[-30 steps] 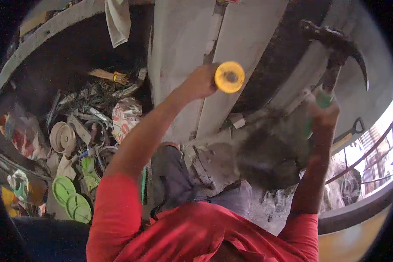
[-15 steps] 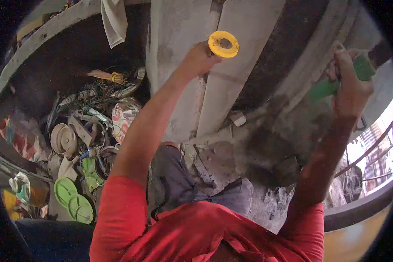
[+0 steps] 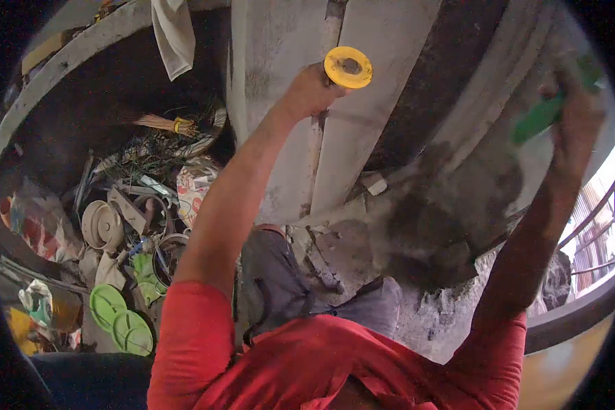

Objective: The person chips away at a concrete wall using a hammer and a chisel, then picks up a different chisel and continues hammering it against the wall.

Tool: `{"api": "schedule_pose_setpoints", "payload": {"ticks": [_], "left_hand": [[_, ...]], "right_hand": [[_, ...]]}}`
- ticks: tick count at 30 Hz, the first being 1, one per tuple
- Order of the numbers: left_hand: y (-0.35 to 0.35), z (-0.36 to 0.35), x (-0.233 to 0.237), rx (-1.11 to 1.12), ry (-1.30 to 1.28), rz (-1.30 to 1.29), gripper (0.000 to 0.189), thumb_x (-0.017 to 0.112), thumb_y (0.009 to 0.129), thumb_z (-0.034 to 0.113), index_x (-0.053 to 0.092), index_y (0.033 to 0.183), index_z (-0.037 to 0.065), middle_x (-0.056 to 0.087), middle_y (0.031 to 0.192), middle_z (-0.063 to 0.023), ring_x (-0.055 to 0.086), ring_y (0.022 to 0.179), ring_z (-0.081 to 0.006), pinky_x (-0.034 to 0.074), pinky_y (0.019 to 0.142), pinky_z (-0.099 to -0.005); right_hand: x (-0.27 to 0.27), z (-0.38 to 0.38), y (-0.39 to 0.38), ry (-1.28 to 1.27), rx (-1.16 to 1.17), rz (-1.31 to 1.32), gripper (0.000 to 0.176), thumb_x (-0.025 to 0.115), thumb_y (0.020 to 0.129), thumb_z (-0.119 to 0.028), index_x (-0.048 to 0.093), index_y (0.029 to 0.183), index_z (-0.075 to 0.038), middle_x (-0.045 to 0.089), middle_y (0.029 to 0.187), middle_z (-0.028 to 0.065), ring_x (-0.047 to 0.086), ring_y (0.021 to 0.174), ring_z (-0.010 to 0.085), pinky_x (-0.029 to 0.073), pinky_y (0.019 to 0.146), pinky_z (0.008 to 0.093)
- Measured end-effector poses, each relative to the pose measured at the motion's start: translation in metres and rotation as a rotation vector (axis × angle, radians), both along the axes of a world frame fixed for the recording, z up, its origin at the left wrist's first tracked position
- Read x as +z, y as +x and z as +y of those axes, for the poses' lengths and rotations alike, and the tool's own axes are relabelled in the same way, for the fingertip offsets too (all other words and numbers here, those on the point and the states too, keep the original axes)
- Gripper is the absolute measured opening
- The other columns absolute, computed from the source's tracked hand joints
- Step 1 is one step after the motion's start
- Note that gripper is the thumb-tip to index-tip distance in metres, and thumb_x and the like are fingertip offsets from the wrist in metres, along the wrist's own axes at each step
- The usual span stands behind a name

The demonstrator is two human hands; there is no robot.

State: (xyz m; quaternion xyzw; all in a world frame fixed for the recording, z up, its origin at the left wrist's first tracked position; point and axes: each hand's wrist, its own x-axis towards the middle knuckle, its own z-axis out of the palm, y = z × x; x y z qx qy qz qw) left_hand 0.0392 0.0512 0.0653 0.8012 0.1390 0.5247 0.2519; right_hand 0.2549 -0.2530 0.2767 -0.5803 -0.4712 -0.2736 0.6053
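Shifted since the earlier frame: the right hand (image 3: 579,115), now farther out to the right with the green handle (image 3: 540,117). Left hand (image 3: 313,92) and yellow disc (image 3: 348,67) hold nearly the same position. Nearest the viewpoint are the person's red shirt (image 3: 335,359) and grey trousers (image 3: 273,270). Beyond them, the left grip is narrow, fingers closed just below the disc, which caps the held tool; its lower end is hidden, so contact with the grey panel (image 3: 280,41) behind cannot be confirmed. The right grip is also closed, around the green handle, which shows on both sides of the fist; motion blur obscures individual fingers. Off to the person's left lie green lids (image 3: 131,332) and, farther up, a bundle of sticks (image 3: 158,123) with a yellow tie. A white cloth (image 3: 175,41) hangs beyond.
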Motion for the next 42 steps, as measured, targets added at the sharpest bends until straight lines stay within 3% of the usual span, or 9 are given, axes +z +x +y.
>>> {"api": "schedule_pose_setpoints", "payload": {"ticks": [5, 8, 12, 19, 21, 28, 35, 37, 42], "left_hand": [[0.0, 0.007, -0.002, -0.044, -0.067, 0.07, 0.039, 0.072, 0.076, 0.024, 0.063, 0.109, 0.004, 0.069, 0.095, -0.0135, 0.068, 0.082, -0.0271, 0.052, 0.078, -0.0362], [0.001, 0.006, 0.002, 0.083, 0.117, 0.101, 0.037, 0.071, 0.077, 0.023, 0.064, 0.108, 0.004, 0.069, 0.095, -0.0129, 0.067, 0.084, -0.0272, 0.052, 0.077, -0.036], [-0.001, -0.007, 0.012, 0.089, 0.088, 0.109, 0.036, 0.07, 0.076, 0.022, 0.064, 0.107, 0.004, 0.07, 0.092, -0.011, 0.067, 0.084, -0.0259, 0.051, 0.077, -0.0361], [0.015, -0.003, 0.02, 0.182, -0.046, 0.143, 0.037, 0.069, 0.076, 0.026, 0.064, 0.106, 0.005, 0.07, 0.09, -0.0108, 0.067, 0.083, -0.0243, 0.052, 0.076, -0.0356], [0.016, 0.001, 0.011, 0.156, 0.033, 0.047, 0.037, 0.069, 0.077, 0.027, 0.063, 0.106, 0.005, 0.07, 0.09, -0.0121, 0.067, 0.084, -0.0256, 0.052, 0.077, -0.036], [0.006, 0.0, 0.009, 0.149, 0.051, 0.042, 0.038, 0.072, 0.077, 0.027, 0.064, 0.107, 0.006, 0.069, 0.099, -0.0134, 0.067, 0.093, -0.0262, 0.052, 0.08, -0.0358], [0.01, 0.008, 0.004, 0.076, -0.105, -0.051, 0.031, 0.071, 0.076, 0.025, 0.067, 0.1, 0.005, 0.069, 0.092, -0.0135, 0.067, 0.088, -0.0283, 0.052, 0.076, -0.0371], [0.0, 0.0, 0.016, 0.086, 0.092, -0.051, 0.033, 0.071, 0.075, 0.026, 0.067, 0.101, 0.006, 0.07, 0.092, -0.0106, 0.067, 0.085, -0.026, 0.052, 0.074, -0.0366], [0.003, 0.011, 0.014, 0.113, 0.042, 0.058, 0.034, 0.071, 0.075, 0.026, 0.067, 0.103, 0.006, 0.07, 0.094, -0.0113, 0.067, 0.088, -0.0254, 0.052, 0.077, -0.0368]], "right_hand": [[-0.104, 0.069, -0.002, -0.374, -0.365, -0.613, 0.036, 0.066, 0.081, -0.014, 0.063, 0.116, -0.009, 0.067, 0.093, 0.0156, 0.066, 0.079, 0.0291, 0.052, 0.068, 0.0349], [-0.161, 0.103, -0.015, -0.653, -0.016, -0.302, 0.04, 0.069, 0.078, -0.016, 0.062, 0.115, -0.005, 0.068, 0.095, 0.0156, 0.066, 0.08, 0.0308, 0.051, 0.071, 0.0376], [-0.136, 0.072, -0.013, -0.587, -0.038, -0.287, 0.029, 0.065, 0.081, -0.024, 0.064, 0.104, -0.007, 0.069, 0.096, 0.0157, 0.066, 0.09, 0.0322, 0.052, 0.078, 0.042], [-0.048, 0.036, -0.016, -0.266, -0.265, -0.717, 0.034, 0.075, 0.077, -0.027, 0.066, 0.097, -0.002, 0.058, 0.072, 0.0009, 0.053, 0.06, 0.0087, 0.045, 0.057, 0.026], [-0.044, 0.024, -0.063, -0.161, 0.122, 0.04, 0.033, 0.077, 0.075, -0.029, 0.065, 0.091, -0.003, 0.057, 0.068, 0.0005, 0.051, 0.059, 0.007, 0.042, 0.055, 0.0234], [-0.048, 0.001, -0.087, -0.05, -0.077, 0.024, 0.027, 0.076, 0.077, -0.028, 0.062, 0.084, -0.005, 0.056, 0.068, -0.0002, 0.048, 0.057, 0.0057, 0.04, 0.052, 0.0239], [-0.097, 0.068, -0.073, -0.364, -0.114, -0.098, 0.028, 0.071, 0.076, -0.023, 0.064, 0.093, -0.003, 0.064, 0.075, 0.0079, 0.062, 0.067, 0.0144, 0.049, 0.063, 0.0304], [-0.129, 0.099, -0.025, -0.701, -0.076, -0.408, 0.036, 0.069, 0.074, -0.03, 0.064, 0.099, -0.005, 0.067, 0.092, 0.0215, 0.066, 0.086, 0.0358, 0.053, 0.076, 0.04], [-0.085, 0.065, -0.025, -0.532, -0.09, -0.44, 0.04, 0.07, 0.074, -0.027, 0.063, 0.105, -0.003, 0.068, 0.092, 0.0189, 0.067, 0.088, 0.032, 0.051, 0.076, 0.0409]]}}
